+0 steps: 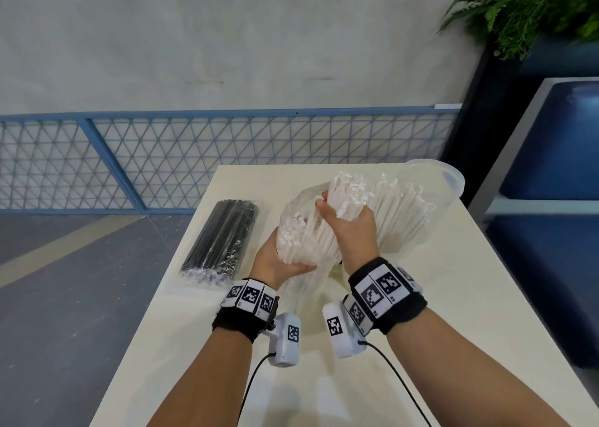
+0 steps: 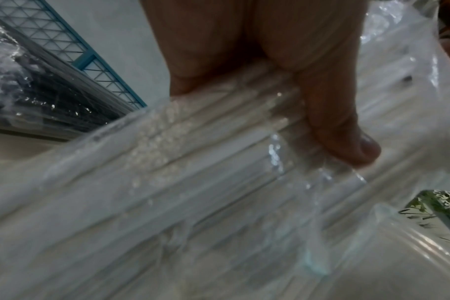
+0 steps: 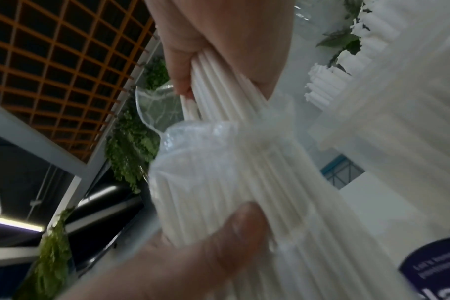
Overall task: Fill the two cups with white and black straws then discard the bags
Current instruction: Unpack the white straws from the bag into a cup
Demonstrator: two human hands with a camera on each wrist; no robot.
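My left hand (image 1: 278, 261) grips a clear plastic bag (image 1: 296, 222) of white straws from below, above the table's middle; in the left wrist view its thumb (image 2: 342, 130) presses the bag (image 2: 167, 192). My right hand (image 1: 348, 225) grips a bundle of white straws (image 1: 348, 190) that sticks out of the bag's mouth; the right wrist view shows its fingers (image 3: 183, 67) curled round the bundle (image 3: 219, 89). To the right stands a clear cup (image 1: 405, 215) with white straws fanned in it. A second clear cup (image 1: 449, 180) shows behind it. A sealed bag of black straws (image 1: 223, 238) lies at the left.
The cream table (image 1: 324, 378) is narrow, with floor beyond its left edge. A blue mesh fence (image 1: 227, 147) runs behind it. A blue bench (image 1: 551, 154) and a potted plant (image 1: 534, 8) stand to the right.
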